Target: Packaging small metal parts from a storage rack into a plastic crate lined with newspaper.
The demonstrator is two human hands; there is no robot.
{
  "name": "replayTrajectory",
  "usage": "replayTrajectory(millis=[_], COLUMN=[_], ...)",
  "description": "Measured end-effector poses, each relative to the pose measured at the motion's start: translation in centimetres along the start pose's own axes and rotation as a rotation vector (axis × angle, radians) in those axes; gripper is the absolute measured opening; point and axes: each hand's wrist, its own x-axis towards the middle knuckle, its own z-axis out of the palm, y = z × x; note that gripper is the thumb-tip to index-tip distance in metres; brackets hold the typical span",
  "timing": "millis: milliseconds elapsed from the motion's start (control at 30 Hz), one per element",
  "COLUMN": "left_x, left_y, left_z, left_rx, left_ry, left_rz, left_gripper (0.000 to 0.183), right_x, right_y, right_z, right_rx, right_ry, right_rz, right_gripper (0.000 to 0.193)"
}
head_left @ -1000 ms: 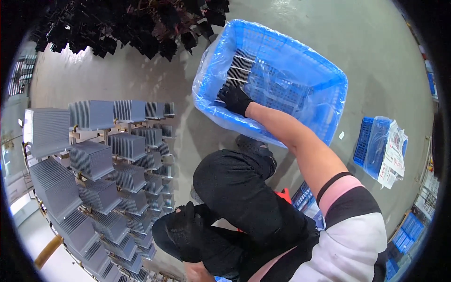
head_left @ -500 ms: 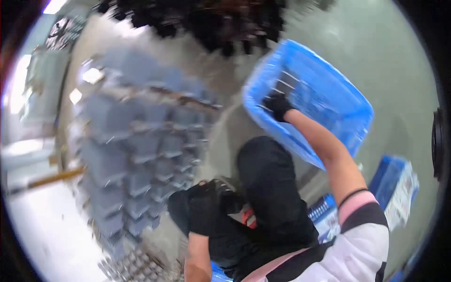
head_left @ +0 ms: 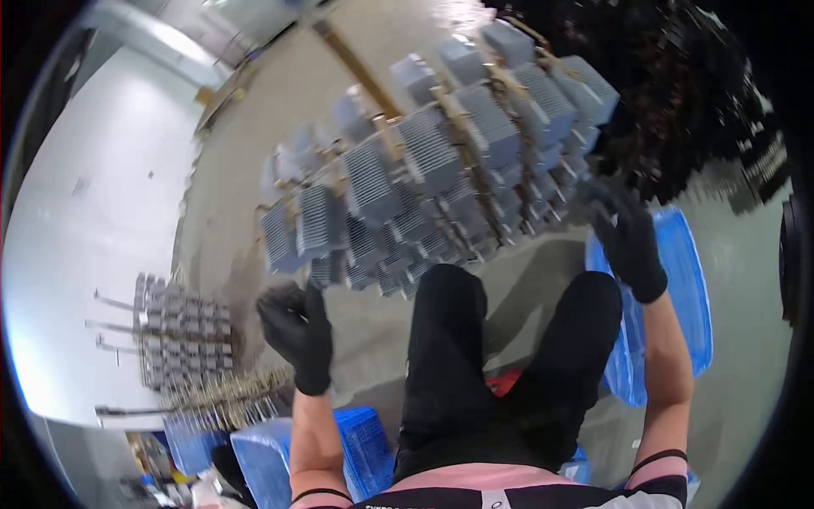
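Before me hangs a rack of grey finned metal blocks [head_left: 421, 148], like heat sinks, in several rows on brownish bars. My left hand [head_left: 298, 335], in a black glove, is held below the rack's left end. Its thumb stands apart from the other fingers and no object shows in it. At the rack's right end is my right hand [head_left: 632, 246], also gloved in black. Its fingers stretch towards the nearest blocks, slightly blurred, and I cannot tell whether they touch. A blue plastic bin [head_left: 691, 297] stands under and beside my right forearm.
Dark hanging parts [head_left: 653, 93] fill the far right. On the left is another rack of small grey blocks [head_left: 182, 331]. Blue crates [head_left: 360, 445] stand near my left forearm. A long brown bar [head_left: 356, 68] reaches beyond the main rack. My knees are below the rack.
My right hand has come out of the blue bin and up to the rack's right end. The left hand has lifted off my leg. My view has turned, putting the rack ahead.
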Motion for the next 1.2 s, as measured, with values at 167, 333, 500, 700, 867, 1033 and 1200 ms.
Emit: replayTrajectory(millis=[167,333,500,700,867,1033,1200], left_x=[5.1,11.3,12.7,11.5,11.6,11.9,11.5], left_y=[-10.6,-12.3,-15.7,-18.8,-12.1,-11.5,-9.2], left_z=[-2.6,-1.3,2.3,6.3,2.0,0.1,-0.5], left_rx=[-0.303,-0.332,-0.315,-0.589,-0.243,-0.297,-0.551], left_ry=[0.020,-0.456,-0.579,-0.453,-0.725,-0.860,-0.953], left_rz=[-0.302,-0.346,0.242,0.162,-0.373,-0.260,-0.673], left_gripper=[0.033,0.036,0.037,0.038,0.040,0.043,0.044], right_x=[-2.0,-1.9,-3.5,-5.4,-6.9,-8.4,-9.7], right_y=[-8.7,-15.8,-18.2,-17.2,-16.9,-16.9,-16.7], right_z=[5.5,9.3,11.1,11.5,11.3,11.0,9.8], right_rx=[0.231,0.486,0.538,0.576,0.597,0.627,0.631], right_ry=[-0.438,-0.587,-0.744,-0.726,-0.787,-0.813,-0.793], right_rz=[-0.143,-0.387,-0.265,-0.136,0.018,0.068,0.121], right_gripper=[0.035,0.032,0.032,0.035,0.036,0.037,0.037])
